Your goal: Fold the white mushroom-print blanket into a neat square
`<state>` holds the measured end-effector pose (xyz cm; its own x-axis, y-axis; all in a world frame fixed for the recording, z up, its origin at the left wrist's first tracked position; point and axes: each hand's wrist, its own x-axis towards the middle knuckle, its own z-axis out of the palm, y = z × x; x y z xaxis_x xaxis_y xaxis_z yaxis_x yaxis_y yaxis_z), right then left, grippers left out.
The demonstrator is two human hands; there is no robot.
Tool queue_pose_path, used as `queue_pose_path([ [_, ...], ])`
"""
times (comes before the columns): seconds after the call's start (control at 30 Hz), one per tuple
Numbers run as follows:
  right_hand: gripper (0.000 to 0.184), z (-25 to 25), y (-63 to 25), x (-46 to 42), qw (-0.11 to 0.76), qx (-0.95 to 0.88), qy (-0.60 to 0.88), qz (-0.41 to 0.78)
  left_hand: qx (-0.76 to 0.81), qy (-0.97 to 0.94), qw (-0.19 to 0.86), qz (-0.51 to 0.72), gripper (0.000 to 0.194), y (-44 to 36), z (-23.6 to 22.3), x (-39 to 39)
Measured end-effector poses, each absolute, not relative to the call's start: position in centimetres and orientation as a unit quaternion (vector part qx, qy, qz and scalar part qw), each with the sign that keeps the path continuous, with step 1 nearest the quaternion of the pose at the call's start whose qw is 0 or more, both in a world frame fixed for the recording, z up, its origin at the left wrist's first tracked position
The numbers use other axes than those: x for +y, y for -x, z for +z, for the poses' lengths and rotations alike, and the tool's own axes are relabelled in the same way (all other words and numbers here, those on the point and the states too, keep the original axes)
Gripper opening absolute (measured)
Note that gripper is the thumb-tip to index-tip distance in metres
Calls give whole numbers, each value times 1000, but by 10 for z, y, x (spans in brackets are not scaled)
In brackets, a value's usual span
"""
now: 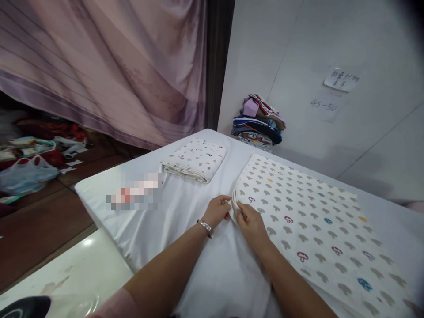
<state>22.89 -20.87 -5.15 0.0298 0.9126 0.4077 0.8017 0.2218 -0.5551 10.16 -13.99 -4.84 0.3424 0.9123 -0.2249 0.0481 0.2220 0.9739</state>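
while the fingers (225,199) of left hand (216,212) and right hand (254,226) pinch the cloth (311,226), i'd match edges, no tugging tbh

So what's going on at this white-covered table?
A person is handling a mushroom-print cloth with both bare hands. The left hand and the right hand grip its left edge, where layers of fabric show. The cloth lies across the right side of the white-covered table. Farther back on the left lies a folded cloth with a small print, and a pile of fabrics stands by the wall.
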Motion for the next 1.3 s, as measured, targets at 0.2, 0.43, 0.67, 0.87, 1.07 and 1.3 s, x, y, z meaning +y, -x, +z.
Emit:
queue_pose_path([
  [0.2, 30, -47, -225, -213, 360, -697, 618, 46, 454, -531, 606, 381, 32, -100, -50, -141],
  [0.43, 29, -51, -220, -214, 335, -717, 610, 37, 418, -574, 581, 398, 30, -102, -56, -144],
  [0.67, 29, -51, -218, -215, 342, -719, 602, 67, 440, -585, 564, 382, 30, -101, -62, -141],
  [0.87, 22, -46, -217, -216, 389, -698, 590, 119, 481, -612, 517, 356, 29, -100, -64, -138],
  [1.07, 19, -46, -218, -218, 405, -687, 588, 136, 517, -684, 387, 340, 34, -95, -48, -142],
  [1.3, 20, -46, -216, -223, 397, -675, 604, 148, 524, -666, 421, 323, 35, -95, -52, -138],
])
